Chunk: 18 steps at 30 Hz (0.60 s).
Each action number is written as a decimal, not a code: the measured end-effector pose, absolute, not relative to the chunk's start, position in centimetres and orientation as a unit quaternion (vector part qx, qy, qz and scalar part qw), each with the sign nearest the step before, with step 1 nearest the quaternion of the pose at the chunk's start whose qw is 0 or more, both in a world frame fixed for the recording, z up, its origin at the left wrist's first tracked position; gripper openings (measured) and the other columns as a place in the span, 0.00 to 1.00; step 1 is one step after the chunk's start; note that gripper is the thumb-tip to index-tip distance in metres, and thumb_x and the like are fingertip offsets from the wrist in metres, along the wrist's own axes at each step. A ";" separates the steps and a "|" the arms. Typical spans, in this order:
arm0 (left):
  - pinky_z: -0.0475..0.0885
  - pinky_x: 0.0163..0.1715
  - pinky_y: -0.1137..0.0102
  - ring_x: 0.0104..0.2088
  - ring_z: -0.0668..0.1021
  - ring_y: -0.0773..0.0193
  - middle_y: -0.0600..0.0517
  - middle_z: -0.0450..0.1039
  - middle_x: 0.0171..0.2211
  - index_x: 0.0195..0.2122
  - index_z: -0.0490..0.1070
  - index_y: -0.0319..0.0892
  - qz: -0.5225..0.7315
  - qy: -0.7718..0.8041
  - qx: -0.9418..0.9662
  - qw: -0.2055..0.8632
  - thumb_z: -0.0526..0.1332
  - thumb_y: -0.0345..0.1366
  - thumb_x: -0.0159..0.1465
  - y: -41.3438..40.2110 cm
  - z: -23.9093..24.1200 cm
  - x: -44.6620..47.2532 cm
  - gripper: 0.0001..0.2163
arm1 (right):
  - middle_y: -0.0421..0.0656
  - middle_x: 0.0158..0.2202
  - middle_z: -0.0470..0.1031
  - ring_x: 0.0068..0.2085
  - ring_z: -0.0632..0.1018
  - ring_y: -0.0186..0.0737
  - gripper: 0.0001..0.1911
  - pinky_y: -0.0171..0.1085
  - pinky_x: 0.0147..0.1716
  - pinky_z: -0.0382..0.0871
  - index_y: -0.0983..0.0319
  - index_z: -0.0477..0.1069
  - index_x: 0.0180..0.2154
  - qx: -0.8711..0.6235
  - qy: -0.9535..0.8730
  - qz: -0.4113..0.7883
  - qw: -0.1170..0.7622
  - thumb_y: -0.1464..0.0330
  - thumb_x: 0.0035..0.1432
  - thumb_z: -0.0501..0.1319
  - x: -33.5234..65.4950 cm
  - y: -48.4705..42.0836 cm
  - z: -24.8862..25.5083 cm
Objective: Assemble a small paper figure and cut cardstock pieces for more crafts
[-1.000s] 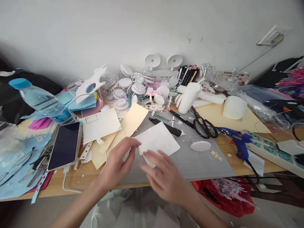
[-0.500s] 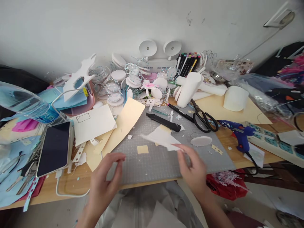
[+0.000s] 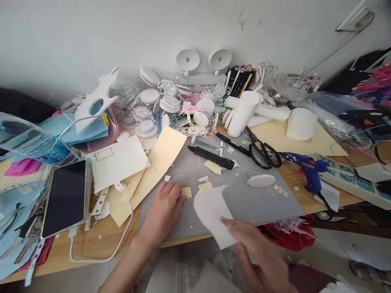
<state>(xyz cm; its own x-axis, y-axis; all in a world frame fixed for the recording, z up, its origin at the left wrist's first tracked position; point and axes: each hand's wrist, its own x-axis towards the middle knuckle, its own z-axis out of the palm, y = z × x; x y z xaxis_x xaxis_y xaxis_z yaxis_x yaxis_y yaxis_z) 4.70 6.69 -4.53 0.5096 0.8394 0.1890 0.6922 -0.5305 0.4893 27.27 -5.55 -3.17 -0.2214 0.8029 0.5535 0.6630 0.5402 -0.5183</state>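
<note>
My right hand (image 3: 256, 248), blurred by motion, has the edge of a curved piece of white paper (image 3: 212, 209) between thumb and fingers over the front of the grey cutting mat (image 3: 259, 207). My left hand (image 3: 165, 209) is down on the mat with its fingers curled together at a small cream paper piece (image 3: 187, 192). Another cream scrap (image 3: 205, 185) lies just behind the white paper. Farther back are a black cutter-like tool (image 3: 210, 157), a black marker (image 3: 232, 143) and black-handled scissors (image 3: 263, 150). A white paper oval (image 3: 261, 180) rests to the right.
On the left stand a water bottle (image 3: 36, 140) and a phone (image 3: 65, 197) with a white cable. A blue glue gun (image 3: 310, 167) and a power strip (image 3: 348, 177) lie on the right. White discs, a white roll (image 3: 243, 114) and markers (image 3: 240, 81) crowd the back.
My left hand has moved forward and right, down to the small cream piece. My right hand has drawn the white paper towards me, uncovering cream and white scraps.
</note>
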 end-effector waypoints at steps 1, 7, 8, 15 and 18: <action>0.73 0.43 0.60 0.43 0.73 0.55 0.47 0.74 0.41 0.46 0.69 0.41 0.206 0.453 0.849 0.178 0.58 0.26 0.67 6.7 -4.5 4.6 0.08 | 0.51 0.53 0.76 0.57 0.74 0.41 0.25 0.39 0.54 0.72 0.67 0.63 0.58 -0.459 -0.793 0.100 0.388 0.82 0.59 0.53 26.8 -5.5 -3.4; 0.70 0.43 0.57 0.47 0.72 0.51 0.48 0.74 0.47 0.46 0.73 0.45 0.162 0.466 0.866 0.084 0.55 0.19 0.64 6.5 -4.4 3.7 0.17 | 0.48 0.59 0.71 0.61 0.70 0.43 0.21 0.42 0.57 0.70 0.65 0.65 0.58 -0.458 -0.847 0.152 0.223 0.73 0.64 0.54 25.5 -4.4 -4.0; 0.69 0.43 0.56 0.48 0.72 0.50 0.47 0.74 0.48 0.47 0.73 0.46 0.155 0.462 0.870 0.069 0.55 0.19 0.63 6.4 -4.4 3.5 0.18 | 0.48 0.60 0.70 0.62 0.69 0.44 0.21 0.44 0.58 0.69 0.64 0.65 0.58 -0.460 -0.850 0.151 0.207 0.73 0.64 0.54 25.6 -4.1 -4.0; 0.70 0.46 0.54 0.48 0.73 0.49 0.43 0.72 0.50 0.52 0.69 0.40 0.155 0.476 0.861 0.092 0.55 0.30 0.69 6.5 -4.2 3.4 0.12 | 0.50 0.63 0.66 0.64 0.66 0.47 0.21 0.48 0.56 0.71 0.64 0.67 0.58 -0.459 -0.867 0.119 0.151 0.74 0.63 0.54 26.1 -3.6 -4.7; 0.70 0.46 0.54 0.48 0.72 0.49 0.43 0.71 0.48 0.49 0.69 0.40 0.151 0.479 0.855 0.129 0.55 0.30 0.68 7.1 -4.0 3.5 0.10 | 0.51 0.62 0.67 0.63 0.68 0.48 0.21 0.47 0.54 0.73 0.64 0.68 0.57 -0.468 -0.865 0.102 0.150 0.74 0.63 0.53 26.2 -4.3 -4.8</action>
<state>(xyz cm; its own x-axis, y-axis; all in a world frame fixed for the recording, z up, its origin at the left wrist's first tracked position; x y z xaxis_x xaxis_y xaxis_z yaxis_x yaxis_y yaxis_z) 3.54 7.06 -3.97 0.4965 0.8576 0.1342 0.7797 -0.5086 0.3652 26.22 -4.28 -4.79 -0.5173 0.8399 0.1643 0.7788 0.5415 -0.3166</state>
